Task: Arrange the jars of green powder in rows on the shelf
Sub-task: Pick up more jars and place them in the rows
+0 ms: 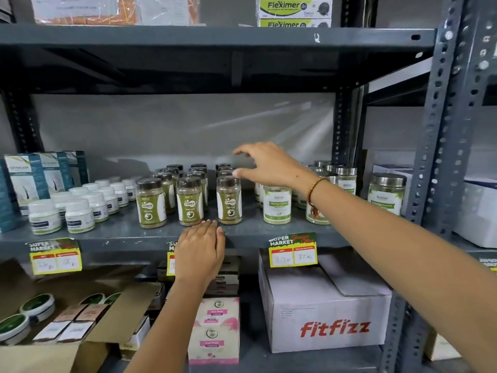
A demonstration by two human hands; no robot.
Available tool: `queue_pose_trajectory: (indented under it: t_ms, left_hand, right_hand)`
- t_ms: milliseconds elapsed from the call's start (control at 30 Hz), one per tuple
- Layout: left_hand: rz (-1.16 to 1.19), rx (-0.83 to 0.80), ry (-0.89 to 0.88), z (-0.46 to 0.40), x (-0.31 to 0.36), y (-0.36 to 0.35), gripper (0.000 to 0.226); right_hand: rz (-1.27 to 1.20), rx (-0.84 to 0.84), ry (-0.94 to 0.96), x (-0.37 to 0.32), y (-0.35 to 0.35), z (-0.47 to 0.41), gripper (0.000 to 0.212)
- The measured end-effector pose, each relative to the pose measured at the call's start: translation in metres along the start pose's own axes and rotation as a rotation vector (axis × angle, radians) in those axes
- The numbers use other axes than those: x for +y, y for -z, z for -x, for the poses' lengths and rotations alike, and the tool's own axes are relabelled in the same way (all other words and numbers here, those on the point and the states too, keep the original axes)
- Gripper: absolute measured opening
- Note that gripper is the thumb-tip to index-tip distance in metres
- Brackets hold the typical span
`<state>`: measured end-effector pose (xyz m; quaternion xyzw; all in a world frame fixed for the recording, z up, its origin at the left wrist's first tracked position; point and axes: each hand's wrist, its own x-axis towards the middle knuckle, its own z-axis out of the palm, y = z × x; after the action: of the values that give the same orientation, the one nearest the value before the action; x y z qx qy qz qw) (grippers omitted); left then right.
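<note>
Several jars of green powder [190, 201] with dark lids and green-white labels stand in three rows running front to back on the grey metal shelf [129, 232]. The right row's front jar [229, 201] stands a little apart from the middle row. My right hand [265, 164] hovers over the right row, fingers spread, thumb near the front jar's lid, holding nothing. My left hand [200, 250] lies flat on the shelf's front edge just below the front jars, fingers together, with nothing in it.
White tubs [79, 215] and teal boxes [32, 179] fill the shelf's left. Steel-lidded glass jars [277, 204] stand at the right. Yellow price tags [293, 250] hang on the edge. Below sit a white carton [325, 313], pink boxes [213, 332] and an open cardboard box [80, 319].
</note>
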<state>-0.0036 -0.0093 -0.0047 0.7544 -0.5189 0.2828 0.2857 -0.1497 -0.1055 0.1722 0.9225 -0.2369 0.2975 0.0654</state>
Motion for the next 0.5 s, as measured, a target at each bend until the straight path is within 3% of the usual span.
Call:
queue_pose_trajectory:
  t_ms: [267, 500]
  left_hand:
    - [0.014, -0.005, 0.012, 0.003, 0.002, 0.000, 0.046]
    - [0.010, -0.015, 0.013, 0.002, 0.002, -0.002, 0.050]
  right_hand:
    - [0.097, 0.142, -0.232, 0.059, 0.060, 0.059, 0.044]
    - [0.622, -0.065, -0.541, 0.127, 0.085, 0.097, 0.040]
